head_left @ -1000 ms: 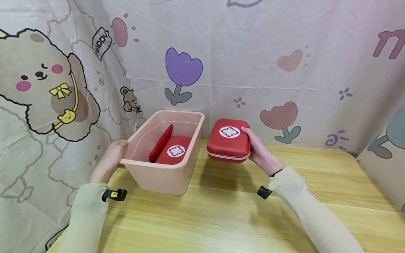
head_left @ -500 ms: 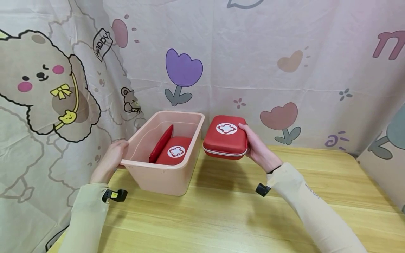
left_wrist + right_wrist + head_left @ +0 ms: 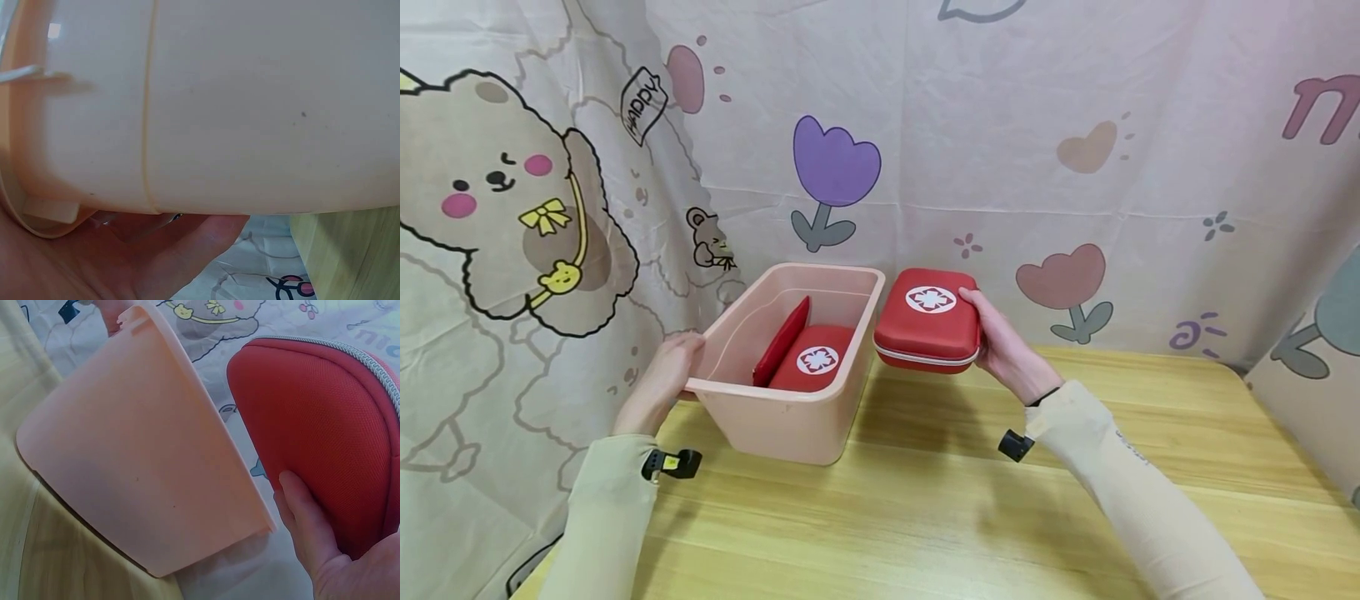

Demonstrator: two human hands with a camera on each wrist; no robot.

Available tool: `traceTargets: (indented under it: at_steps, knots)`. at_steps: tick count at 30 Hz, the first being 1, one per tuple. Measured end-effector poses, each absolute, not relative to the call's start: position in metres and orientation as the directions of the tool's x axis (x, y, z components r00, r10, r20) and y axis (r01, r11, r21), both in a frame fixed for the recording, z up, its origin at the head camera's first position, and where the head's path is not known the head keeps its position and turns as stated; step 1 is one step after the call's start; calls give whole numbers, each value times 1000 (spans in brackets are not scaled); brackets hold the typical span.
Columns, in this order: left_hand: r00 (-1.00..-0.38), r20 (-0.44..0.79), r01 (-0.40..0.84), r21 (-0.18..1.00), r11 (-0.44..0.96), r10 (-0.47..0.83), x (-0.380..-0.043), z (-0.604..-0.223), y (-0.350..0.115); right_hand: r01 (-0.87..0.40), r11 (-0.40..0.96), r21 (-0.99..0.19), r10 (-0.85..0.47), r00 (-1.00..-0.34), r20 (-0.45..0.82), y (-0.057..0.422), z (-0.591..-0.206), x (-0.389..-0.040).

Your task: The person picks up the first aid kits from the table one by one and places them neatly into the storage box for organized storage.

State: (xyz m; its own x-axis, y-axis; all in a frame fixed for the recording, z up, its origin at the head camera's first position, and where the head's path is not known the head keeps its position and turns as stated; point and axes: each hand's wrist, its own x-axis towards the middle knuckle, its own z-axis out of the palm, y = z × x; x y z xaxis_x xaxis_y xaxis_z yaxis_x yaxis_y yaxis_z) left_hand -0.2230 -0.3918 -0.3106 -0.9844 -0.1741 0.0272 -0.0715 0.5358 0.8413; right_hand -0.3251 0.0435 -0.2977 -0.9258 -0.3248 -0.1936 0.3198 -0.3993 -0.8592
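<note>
My right hand (image 3: 1009, 348) grips a red first-aid case (image 3: 925, 329) by its right side, thumb on top and fingers beneath. The case has a white cross emblem and a pale zipper; it hangs above the table, just right of the pink plastic bin (image 3: 782, 425). My left hand (image 3: 666, 375) holds the bin's rim at its near left corner; in the left wrist view its fingers (image 3: 181, 250) lie along the outer wall. Inside the bin, another red first-aid case (image 3: 797, 379) lies flat, and a thin red case (image 3: 782, 340) leans upright on its left.
The bin stands on a light wooden table (image 3: 910, 517), close to a printed cloth backdrop (image 3: 970, 167) that hangs behind and along the left. A wrist camera (image 3: 1015, 446) sits below my right wrist, another wrist camera (image 3: 679, 463) at my left.
My right hand has carried the red first-aid case left and slightly upward, closer to the bin's right rim. The left hand and the bin have stayed in place.
</note>
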Motion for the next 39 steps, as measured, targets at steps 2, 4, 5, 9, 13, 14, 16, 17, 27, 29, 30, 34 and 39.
traceTargets:
  at_steps: [2,4,5,9,13,14,16,17,27,29,30,34,39]
  knots:
    - [-984,29,-72,840,538,-177,-223,-310,-392,323,-411,-853,-325,-925,-194,41,-297,-325]
    - [-984,30,-72,840,538,-177,-224,-310,-392,324,-418,-849,-327,-925,-193,39,-296,-326]
    - [-984,30,-71,839,540,-175,-224,-310,-392,325,-422,-846,-327,-925,-193,38,-296,-326]
    - [-984,35,-64,845,531,-174,-223,-310,-391,330,-429,-841,-331,-924,-194,35,-295,-326]
    - [-984,26,-73,845,530,-177,-223,-310,-389,330,-425,-843,-341,-921,-189,34,-293,-326]
    - [-984,20,-78,845,529,-176,-223,-310,-389,326,-420,-847,-341,-921,-185,34,-293,-327]
    - [-985,8,-87,844,529,-175,-222,-310,-390,322,-412,-853,-347,-920,-180,33,-292,-327]
    - [-985,4,-89,845,528,-174,-222,-310,-390,320,-408,-855,-352,-919,-176,33,-291,-327]
    - [-985,15,-79,846,527,-172,-222,-310,-390,307,-401,-863,-371,-916,-153,22,-288,-327]
    - [-985,23,-73,845,529,-173,-221,-310,-389,305,-397,-865,-374,-915,-151,20,-288,-326]
    - [-985,26,-70,845,530,-173,-221,-310,-389,306,-402,-863,-375,-915,-150,19,-288,-326]
    - [-985,32,-65,845,531,-172,-221,-310,-389,314,-422,-850,-380,-913,-148,16,-288,-328]
    - [-985,27,-68,844,532,-168,-221,-309,-390,316,-425,-848,-378,-913,-151,12,-287,-330]
